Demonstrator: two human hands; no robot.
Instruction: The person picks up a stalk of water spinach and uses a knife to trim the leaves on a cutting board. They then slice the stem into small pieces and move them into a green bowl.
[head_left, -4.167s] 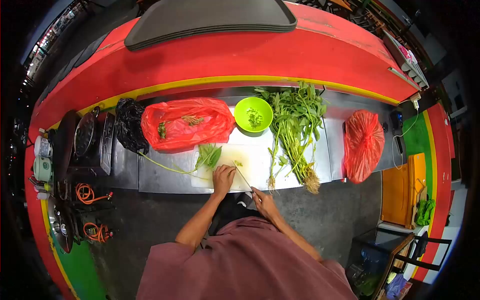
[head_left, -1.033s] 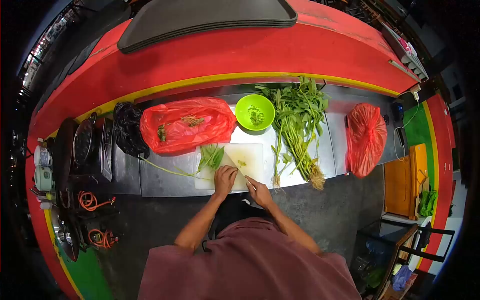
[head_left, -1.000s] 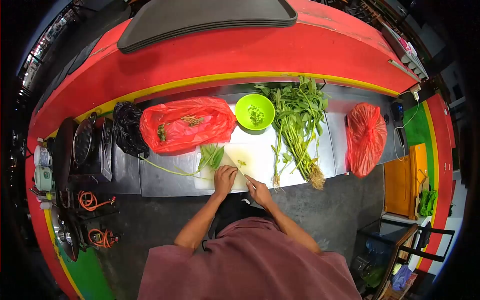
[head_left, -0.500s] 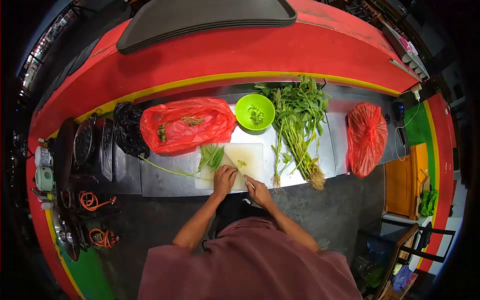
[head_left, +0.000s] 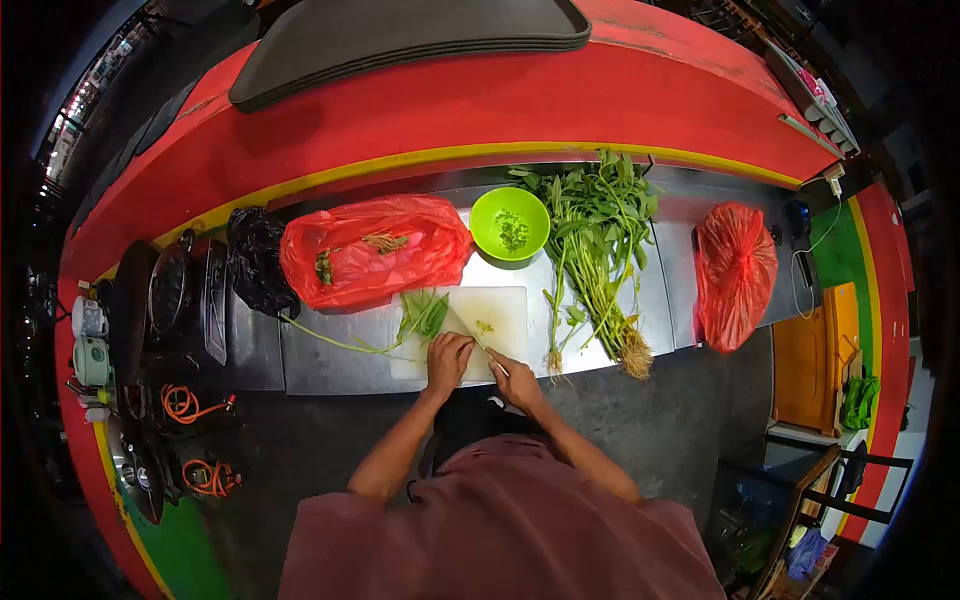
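My left hand (head_left: 449, 362) is closed on leafy greens (head_left: 424, 314) at the left of the white cutting board (head_left: 507, 303). A knife (head_left: 476, 341) is in my right hand (head_left: 516, 384), its blade slanting up and left over the board beside my left fingers. Small chopped green pieces (head_left: 485, 327) lie just right of the blade. A long pale stem (head_left: 345, 344) stretches left from the board across the steel counter. Behind the board, a lime-green bowl (head_left: 483, 212) holds chopped greens.
A big bunch of rooted greens (head_left: 600, 250) lies right of the bowl. An opened red plastic bag (head_left: 345, 220) with plant scraps and a black bag (head_left: 258, 260) are at left. A tied red bag (head_left: 735, 275) sits far right. Black trays (head_left: 410, 45) rest on the red ledge.
Almost nothing differs. The leafy greens under my left hand have shifted very slightly, and both hands keep nearly the same place at the board.
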